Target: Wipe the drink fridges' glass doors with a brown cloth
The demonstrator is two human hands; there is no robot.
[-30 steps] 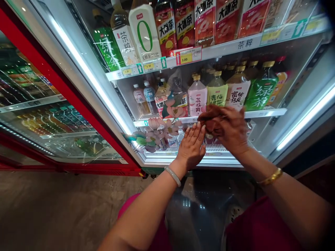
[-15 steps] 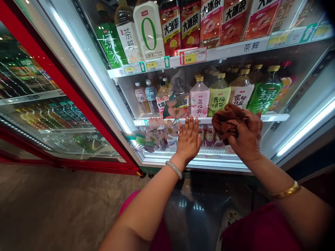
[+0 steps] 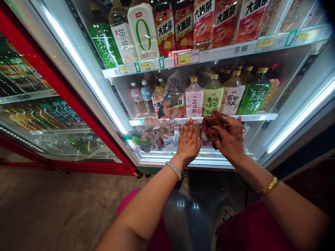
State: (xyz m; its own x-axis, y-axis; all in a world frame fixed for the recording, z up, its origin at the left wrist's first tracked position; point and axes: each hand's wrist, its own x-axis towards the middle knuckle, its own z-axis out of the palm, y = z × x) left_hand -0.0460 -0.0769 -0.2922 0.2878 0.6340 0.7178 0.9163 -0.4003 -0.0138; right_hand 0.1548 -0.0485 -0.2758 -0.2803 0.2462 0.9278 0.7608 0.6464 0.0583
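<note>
- Before us, bottles stood in rows behind the glass door (image 3: 259, 137): big tea bottles along the upper shelf (image 3: 217, 54), and on the middle shelf (image 3: 261, 117) pink, yellow-green and pale labels, with a green bottle (image 3: 255, 92) near the row's right end.
- A flower decal (image 3: 157, 130) spread over the glass just left of our left hand (image 3: 187, 143), covering part of our view of the bottles behind.
- Farther left ran a red frame (image 3: 68, 94), with a second cooler's shelves beyond it.
- Our left hand lay flat against the glass, palm down, fingers extended and slightly spread, holding nothing.
- Our right hand (image 3: 230, 139) gripped the bunched brown cloth (image 3: 213, 128), which sat in front of the middle shelf's edge, below the yellow-green label.
- Only a narrow gap parted the cloth from our left fingers.
- Right of our right hand, bare glass reached toward the right light strip (image 3: 300, 115); the left light strip (image 3: 86, 73) slanted down beyond the decal.
- Beneath our wrists we had the cooler's bottom edge, then a dark, shiny surface (image 3: 193, 209).
</note>
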